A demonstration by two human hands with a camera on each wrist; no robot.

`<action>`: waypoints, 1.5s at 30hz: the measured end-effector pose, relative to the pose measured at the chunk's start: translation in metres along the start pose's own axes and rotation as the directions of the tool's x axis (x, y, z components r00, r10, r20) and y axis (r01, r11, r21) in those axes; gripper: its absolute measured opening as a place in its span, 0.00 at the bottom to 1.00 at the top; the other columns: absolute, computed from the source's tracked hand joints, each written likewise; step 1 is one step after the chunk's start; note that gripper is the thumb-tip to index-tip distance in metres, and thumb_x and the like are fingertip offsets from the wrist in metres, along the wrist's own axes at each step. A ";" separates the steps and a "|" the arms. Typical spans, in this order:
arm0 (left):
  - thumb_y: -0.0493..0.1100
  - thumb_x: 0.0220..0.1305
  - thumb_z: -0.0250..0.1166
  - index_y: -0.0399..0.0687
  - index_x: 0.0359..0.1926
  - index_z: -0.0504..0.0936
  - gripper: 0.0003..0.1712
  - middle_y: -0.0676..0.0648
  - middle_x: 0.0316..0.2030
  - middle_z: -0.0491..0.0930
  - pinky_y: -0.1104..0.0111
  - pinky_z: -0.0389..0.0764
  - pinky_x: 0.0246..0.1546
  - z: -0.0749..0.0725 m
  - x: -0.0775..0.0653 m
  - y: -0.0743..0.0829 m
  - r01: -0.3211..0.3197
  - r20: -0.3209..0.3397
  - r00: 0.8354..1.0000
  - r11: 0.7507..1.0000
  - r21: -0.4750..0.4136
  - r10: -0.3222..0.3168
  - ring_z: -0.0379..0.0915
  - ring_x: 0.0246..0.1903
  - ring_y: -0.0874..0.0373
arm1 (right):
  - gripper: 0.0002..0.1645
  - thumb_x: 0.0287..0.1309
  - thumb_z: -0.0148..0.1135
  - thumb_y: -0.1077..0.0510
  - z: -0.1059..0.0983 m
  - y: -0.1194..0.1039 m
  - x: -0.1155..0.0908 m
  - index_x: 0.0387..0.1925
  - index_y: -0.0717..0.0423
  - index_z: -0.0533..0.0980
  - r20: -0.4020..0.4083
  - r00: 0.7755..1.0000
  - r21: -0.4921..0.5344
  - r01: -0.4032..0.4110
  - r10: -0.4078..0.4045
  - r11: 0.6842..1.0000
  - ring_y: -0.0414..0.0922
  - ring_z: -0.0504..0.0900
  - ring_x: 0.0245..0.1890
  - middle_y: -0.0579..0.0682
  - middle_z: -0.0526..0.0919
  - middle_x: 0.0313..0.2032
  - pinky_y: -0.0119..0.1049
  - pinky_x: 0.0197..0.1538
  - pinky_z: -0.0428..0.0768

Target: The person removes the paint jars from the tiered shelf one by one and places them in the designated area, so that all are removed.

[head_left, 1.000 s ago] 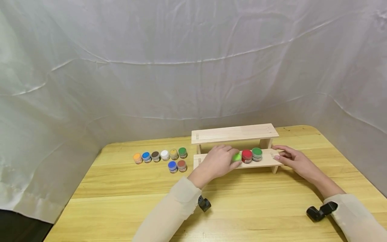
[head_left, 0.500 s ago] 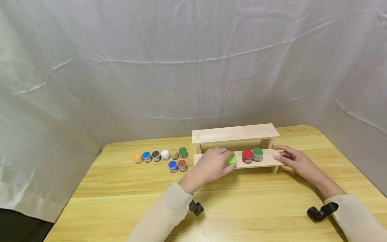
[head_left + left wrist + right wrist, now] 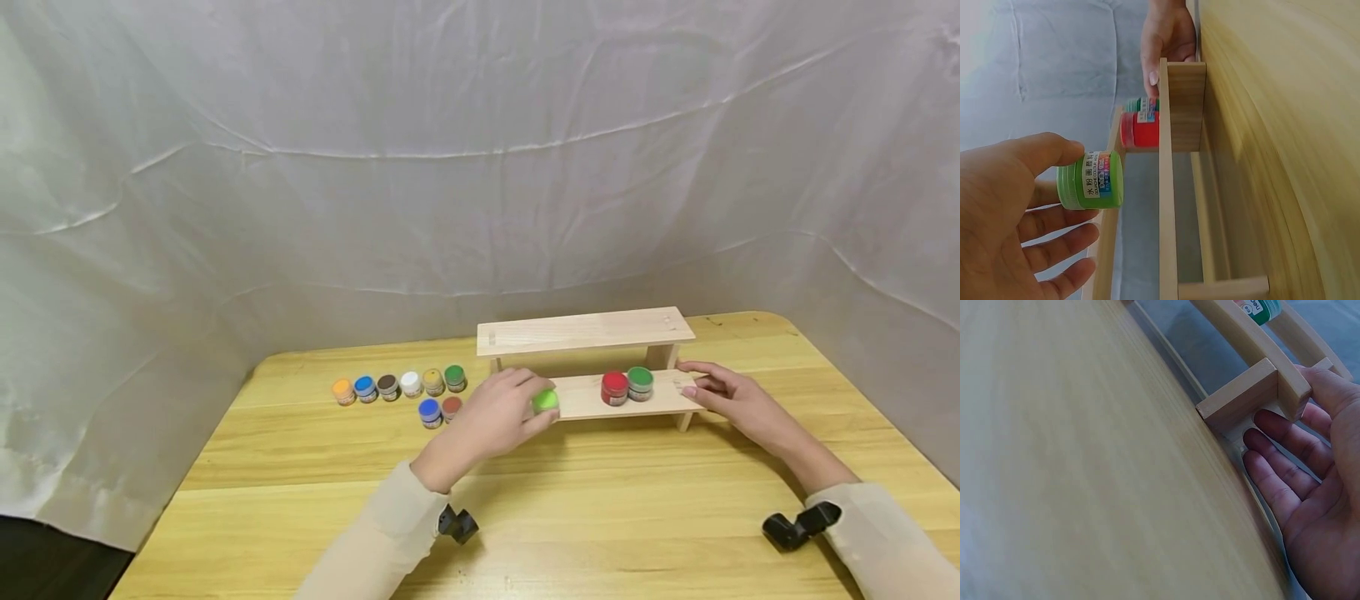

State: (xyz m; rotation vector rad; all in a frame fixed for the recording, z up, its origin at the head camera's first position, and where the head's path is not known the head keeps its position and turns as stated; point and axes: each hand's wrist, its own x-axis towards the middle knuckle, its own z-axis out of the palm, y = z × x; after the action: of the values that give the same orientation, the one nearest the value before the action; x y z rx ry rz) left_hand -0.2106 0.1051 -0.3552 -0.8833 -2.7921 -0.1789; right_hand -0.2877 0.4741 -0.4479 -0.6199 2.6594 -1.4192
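My left hand point(image 3: 498, 412) pinches a light green gouache paint jar point(image 3: 1092, 181) between thumb and fingers. In the left wrist view the jar is clear of the lower board of a two-tier wooden shelf point(image 3: 585, 332), with a gap between them. Toward the right end of that lower board stand a red jar point(image 3: 614, 388) and a dark green jar point(image 3: 640, 382), side by side. My right hand point(image 3: 738, 404) holds the board's right end, thumb on top and index finger behind the edge; its other fingers point(image 3: 1282, 487) are loosely bent beside the leg.
Left of the shelf, several paint jars stand in a back row on the table, among them an orange jar point(image 3: 343, 392) and a white jar point(image 3: 410, 383). In front are a blue jar point(image 3: 430, 412) and a brown jar point(image 3: 452, 407), partly hidden by my left hand. A grey curtain point(image 3: 480, 167) hangs behind.
My left hand has moved left along the lower board with the light green jar, away from the red jar. The right hand stays at the board's end.
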 end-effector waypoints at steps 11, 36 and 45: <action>0.57 0.68 0.60 0.48 0.58 0.79 0.25 0.50 0.51 0.80 0.62 0.76 0.52 -0.009 -0.024 -0.018 0.066 -0.015 0.998 0.994 -0.091 -0.067 0.75 0.51 0.54 | 0.30 0.70 0.57 0.51 0.001 0.002 0.000 0.68 0.58 0.66 -0.004 1.000 0.017 0.011 -0.011 1.000 0.36 0.79 0.41 0.56 0.82 0.44 0.26 0.41 0.75; 0.52 0.65 0.65 0.46 0.53 0.81 0.21 0.49 0.47 0.81 0.62 0.79 0.46 -0.017 -0.072 -0.060 0.128 -0.113 0.984 0.985 -0.112 -0.141 0.77 0.39 0.58 | 0.31 0.70 0.56 0.50 0.001 0.001 0.000 0.68 0.59 0.65 0.008 1.000 0.028 -0.006 0.006 1.000 0.34 0.79 0.42 0.60 0.82 0.47 0.24 0.43 0.75; 0.51 0.65 0.67 0.49 0.52 0.82 0.19 0.50 0.47 0.81 0.63 0.77 0.36 -0.018 -0.087 -0.075 0.207 -0.126 0.966 0.967 -0.149 -0.227 0.73 0.39 0.57 | 0.30 0.70 0.56 0.51 0.001 0.000 -0.001 0.68 0.59 0.65 -0.001 1.000 0.023 0.010 -0.010 1.000 0.33 0.79 0.42 0.60 0.82 0.47 0.24 0.43 0.74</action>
State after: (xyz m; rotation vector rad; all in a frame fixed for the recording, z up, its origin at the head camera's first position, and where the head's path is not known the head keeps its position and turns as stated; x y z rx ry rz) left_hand -0.1822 -0.0072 -0.3623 -0.5628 -2.7624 -0.4518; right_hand -0.2868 0.4734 -0.4490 -0.6318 2.6407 -1.4513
